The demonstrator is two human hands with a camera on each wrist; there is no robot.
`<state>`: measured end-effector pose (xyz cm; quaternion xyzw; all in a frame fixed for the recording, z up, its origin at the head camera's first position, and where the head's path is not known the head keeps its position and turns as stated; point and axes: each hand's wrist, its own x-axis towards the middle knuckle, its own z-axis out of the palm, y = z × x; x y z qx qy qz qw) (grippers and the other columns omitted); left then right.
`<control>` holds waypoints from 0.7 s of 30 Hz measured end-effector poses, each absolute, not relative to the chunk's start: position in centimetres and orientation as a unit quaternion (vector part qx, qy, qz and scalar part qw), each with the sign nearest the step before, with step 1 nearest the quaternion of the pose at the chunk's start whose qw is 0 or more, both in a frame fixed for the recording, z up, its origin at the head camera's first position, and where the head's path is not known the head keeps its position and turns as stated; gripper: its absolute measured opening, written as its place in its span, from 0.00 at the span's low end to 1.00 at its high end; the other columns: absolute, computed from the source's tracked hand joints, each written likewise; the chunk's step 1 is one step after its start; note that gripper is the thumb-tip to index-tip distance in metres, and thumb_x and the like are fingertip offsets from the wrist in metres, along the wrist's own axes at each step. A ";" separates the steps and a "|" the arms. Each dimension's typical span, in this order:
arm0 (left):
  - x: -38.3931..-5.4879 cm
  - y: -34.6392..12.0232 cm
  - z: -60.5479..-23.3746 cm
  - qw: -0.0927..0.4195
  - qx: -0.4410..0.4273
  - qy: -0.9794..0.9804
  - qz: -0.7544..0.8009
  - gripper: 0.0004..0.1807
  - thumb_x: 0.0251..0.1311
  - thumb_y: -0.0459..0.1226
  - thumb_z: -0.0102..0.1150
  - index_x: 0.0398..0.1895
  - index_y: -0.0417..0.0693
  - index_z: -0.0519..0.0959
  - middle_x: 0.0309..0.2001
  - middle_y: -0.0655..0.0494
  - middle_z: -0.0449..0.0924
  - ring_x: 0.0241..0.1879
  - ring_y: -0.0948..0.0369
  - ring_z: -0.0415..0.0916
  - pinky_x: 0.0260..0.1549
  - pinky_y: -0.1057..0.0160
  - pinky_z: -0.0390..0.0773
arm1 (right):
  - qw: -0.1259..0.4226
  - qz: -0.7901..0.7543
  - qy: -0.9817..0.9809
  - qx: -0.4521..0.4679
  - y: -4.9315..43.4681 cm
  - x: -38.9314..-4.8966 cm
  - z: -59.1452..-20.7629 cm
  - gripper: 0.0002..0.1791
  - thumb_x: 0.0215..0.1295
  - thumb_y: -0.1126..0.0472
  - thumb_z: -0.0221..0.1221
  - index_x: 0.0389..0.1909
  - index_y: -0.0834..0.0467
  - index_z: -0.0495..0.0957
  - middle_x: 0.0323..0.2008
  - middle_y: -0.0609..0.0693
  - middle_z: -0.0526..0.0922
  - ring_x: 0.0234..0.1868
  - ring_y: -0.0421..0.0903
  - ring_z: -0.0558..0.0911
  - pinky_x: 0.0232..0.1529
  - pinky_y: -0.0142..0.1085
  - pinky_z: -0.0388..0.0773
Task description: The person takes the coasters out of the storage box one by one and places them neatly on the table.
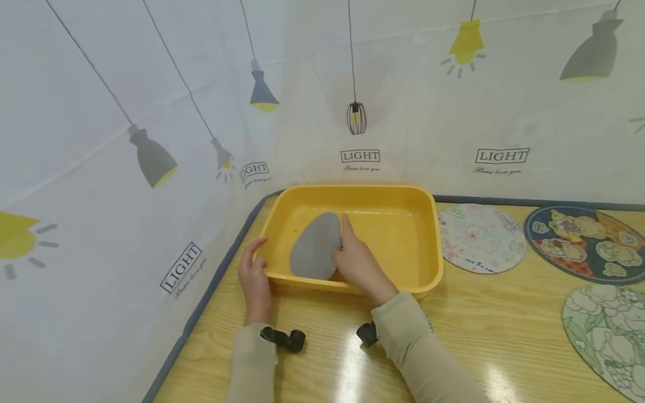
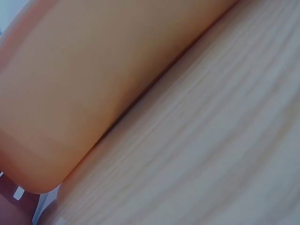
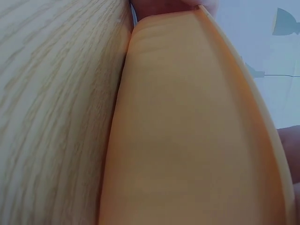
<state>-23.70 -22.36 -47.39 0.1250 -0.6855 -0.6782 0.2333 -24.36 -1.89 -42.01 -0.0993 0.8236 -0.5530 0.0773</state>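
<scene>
A yellow plastic tub (image 1: 408, 224) rests on the wooden table. At its near left corner my left hand (image 1: 255, 282) grips the rim, the fingers curled over it. My right hand (image 1: 364, 266) reaches in over the front wall and pinches the right edge of a flat grey oval piece (image 1: 314, 246), its index finger lying along that edge. The piece is tilted inside the left half of the tub. The tub's outer wall (image 2: 93, 79) fills much of the left wrist view. In the right wrist view the wall (image 3: 173, 117) hides most of my right hand (image 3: 291, 159).
Right of the tub lies a pale round mat (image 1: 481, 238) with coloured drawings. Beyond it are a dark printed oval mat (image 1: 587, 246) and a leaf-patterned mat (image 1: 607, 330). A white curtain (image 1: 302, 140) printed with lamps hangs behind and to the left of the table (image 1: 312, 369).
</scene>
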 end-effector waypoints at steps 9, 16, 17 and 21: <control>-23.8 -22.2 -47.5 0.236 0.125 -0.680 -0.683 0.25 0.48 0.27 0.36 0.47 0.53 0.76 0.54 0.65 0.68 0.54 0.64 0.62 0.48 0.62 0.63 | 0.048 -0.524 0.842 -0.123 -1.9 -24.4 -42.3 0.28 0.59 0.67 0.46 0.62 0.49 0.64 0.53 0.50 0.73 0.46 0.46 0.75 0.26 0.36 0.71; -23.9 -22.0 -47.4 0.242 0.109 -0.671 -0.692 0.25 0.50 0.26 0.34 0.48 0.49 0.75 0.54 0.62 0.68 0.55 0.65 0.61 0.51 0.62 0.60 | 0.101 -0.655 0.743 -0.097 -1.9 -24.4 -42.2 0.29 0.58 0.71 0.42 0.60 0.48 0.65 0.46 0.54 0.75 0.37 0.51 0.79 0.27 0.39 0.77; -23.8 -22.0 -47.2 0.241 0.108 -0.669 -0.695 0.25 0.50 0.25 0.34 0.48 0.48 0.75 0.54 0.62 0.68 0.55 0.65 0.61 0.51 0.61 0.60 | 0.104 -0.671 0.728 -0.093 -2.0 -24.5 -42.2 0.29 0.58 0.72 0.41 0.60 0.48 0.65 0.45 0.55 0.75 0.37 0.51 0.79 0.27 0.40 0.77; -23.2 -21.6 -46.4 0.247 0.105 -0.664 -0.698 0.24 0.49 0.24 0.34 0.48 0.42 0.74 0.54 0.56 0.67 0.56 0.63 0.60 0.54 0.60 0.57 | 0.096 -0.711 0.691 -0.085 -1.9 -24.7 -42.0 0.29 0.58 0.72 0.42 0.60 0.48 0.65 0.45 0.56 0.75 0.38 0.52 0.78 0.29 0.42 0.77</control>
